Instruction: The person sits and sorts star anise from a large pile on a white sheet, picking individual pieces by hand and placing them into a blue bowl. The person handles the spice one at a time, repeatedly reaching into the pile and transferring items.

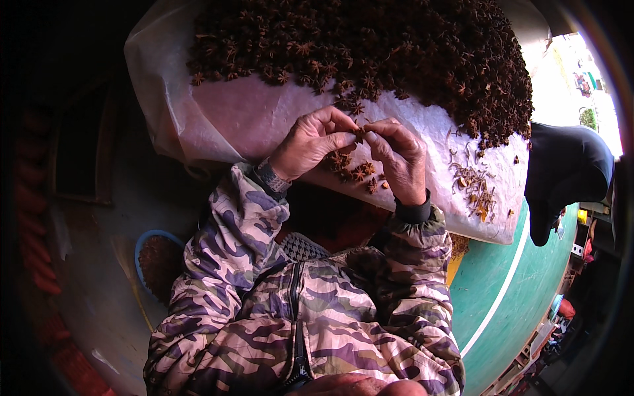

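Note:
My left hand (313, 142) and my right hand (400, 154) meet above the near part of a table covered with a pale plastic sheet (247, 111). Between their thumbs and forefingers they pinch one brown star anise pod (360, 134), partly hidden by the fingertips. Below the hands, close to the table's near edge, lies a small cluster of star anise (364, 171). A large heap of star anise (356, 44) spreads over the far side. Right of my right hand is a scatter of thin stems and bits (474, 188).
A blue-rimmed basin (138, 257) with brown contents stands on the floor at left, beside a thin yellowish stick (141, 304). A dark chair-like shape (569, 173) stands off the table's right end. The green floor (500, 277) bears a white line, and clutter lines its edge.

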`<state>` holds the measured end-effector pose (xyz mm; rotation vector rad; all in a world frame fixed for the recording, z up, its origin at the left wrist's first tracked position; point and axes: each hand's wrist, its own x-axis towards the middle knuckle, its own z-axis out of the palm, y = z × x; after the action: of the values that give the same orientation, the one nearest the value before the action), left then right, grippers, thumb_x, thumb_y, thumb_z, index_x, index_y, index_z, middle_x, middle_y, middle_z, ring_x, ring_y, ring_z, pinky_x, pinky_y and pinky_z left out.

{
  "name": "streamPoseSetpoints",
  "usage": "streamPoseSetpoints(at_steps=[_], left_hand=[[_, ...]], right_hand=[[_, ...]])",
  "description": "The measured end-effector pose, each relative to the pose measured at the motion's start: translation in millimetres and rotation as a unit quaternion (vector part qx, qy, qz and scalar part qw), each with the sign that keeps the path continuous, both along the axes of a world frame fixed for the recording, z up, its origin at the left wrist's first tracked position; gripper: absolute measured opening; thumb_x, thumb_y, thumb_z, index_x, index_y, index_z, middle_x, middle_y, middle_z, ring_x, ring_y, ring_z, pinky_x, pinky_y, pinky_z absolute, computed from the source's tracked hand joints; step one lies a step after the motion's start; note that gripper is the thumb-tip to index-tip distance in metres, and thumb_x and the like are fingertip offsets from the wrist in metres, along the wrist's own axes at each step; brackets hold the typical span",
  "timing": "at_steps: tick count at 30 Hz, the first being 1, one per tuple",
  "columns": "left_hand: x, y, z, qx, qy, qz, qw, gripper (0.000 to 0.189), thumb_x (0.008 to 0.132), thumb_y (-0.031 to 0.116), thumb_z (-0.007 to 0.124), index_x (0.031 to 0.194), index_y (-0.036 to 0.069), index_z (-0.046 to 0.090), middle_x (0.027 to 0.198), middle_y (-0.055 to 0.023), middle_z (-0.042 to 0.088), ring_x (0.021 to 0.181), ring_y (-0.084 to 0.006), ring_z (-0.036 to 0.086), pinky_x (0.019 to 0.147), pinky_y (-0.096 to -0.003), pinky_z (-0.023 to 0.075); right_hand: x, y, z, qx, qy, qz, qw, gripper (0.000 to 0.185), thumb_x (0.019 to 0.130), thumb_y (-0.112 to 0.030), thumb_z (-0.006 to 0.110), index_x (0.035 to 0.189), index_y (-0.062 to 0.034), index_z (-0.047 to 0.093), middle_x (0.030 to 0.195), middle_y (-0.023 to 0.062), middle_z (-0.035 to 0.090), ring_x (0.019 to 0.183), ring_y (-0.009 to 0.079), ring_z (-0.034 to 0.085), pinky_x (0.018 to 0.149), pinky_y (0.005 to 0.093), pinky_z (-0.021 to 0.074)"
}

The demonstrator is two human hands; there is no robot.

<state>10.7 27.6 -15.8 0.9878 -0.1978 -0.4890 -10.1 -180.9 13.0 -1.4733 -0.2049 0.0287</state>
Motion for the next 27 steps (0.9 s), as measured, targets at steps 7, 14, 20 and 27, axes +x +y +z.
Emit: streamPoseSetpoints(at_steps=[7,14,20,27], left_hand=[[0,1,5,0.084,-0.084,-0.006,0.993,0.016,0.102,0.001,0.068,0.118,0.003,0.067,0.11,-0.003,0.073,0.103,-0.0099,0.069,0.093,-0.0253,0.0575],[-5,-2,18,-0.023,-0.047,0.045,0.998,0.016,0.102,0.0,0.066,0.118,0.005,0.068,0.113,-0.0066,0.071,0.099,-0.0097,0.068,0.085,-0.0233,0.0566],[5,20,14,0.115,-0.084,0.088,0.986,0.013,0.096,0.004,0.068,0.109,0.006,0.069,0.1,-0.0023,0.069,0.083,-0.0049,0.061,0.072,-0.0217,0.0503],[-10,14,32,0.368,-0.212,-0.021,0.905,0.013,0.089,0.007,0.077,0.097,0.003,0.067,0.084,0.0013,0.066,0.077,-0.0068,0.062,0.07,-0.0254,0.0524]], right_hand=[[-2,-2,-1,-0.113,-0.038,-0.005,0.993,0.01,0.1,-0.005,0.072,0.104,0.0037,0.069,0.091,0.0058,0.068,0.086,0.0125,0.065,0.076,0.0267,0.053],[2,-4,-20,0.065,0.043,-0.16,0.984,0.015,0.108,-0.014,0.063,0.108,0.0014,0.065,0.083,0.0015,0.064,0.071,0.0082,0.057,0.065,0.0235,0.0483],[22,-74,-47,-0.214,-0.058,-0.298,0.929,0.01,0.104,-0.01,0.066,0.109,-0.0004,0.067,0.084,0.0051,0.069,0.072,0.0142,0.064,0.067,0.0301,0.0528],[13,-149,-58,-0.491,-0.052,-0.314,0.811,0.015,0.101,-0.017,0.062,0.109,-0.0057,0.066,0.092,0.022,0.075,0.086,0.0418,0.074,0.077,0.0485,0.0561]])
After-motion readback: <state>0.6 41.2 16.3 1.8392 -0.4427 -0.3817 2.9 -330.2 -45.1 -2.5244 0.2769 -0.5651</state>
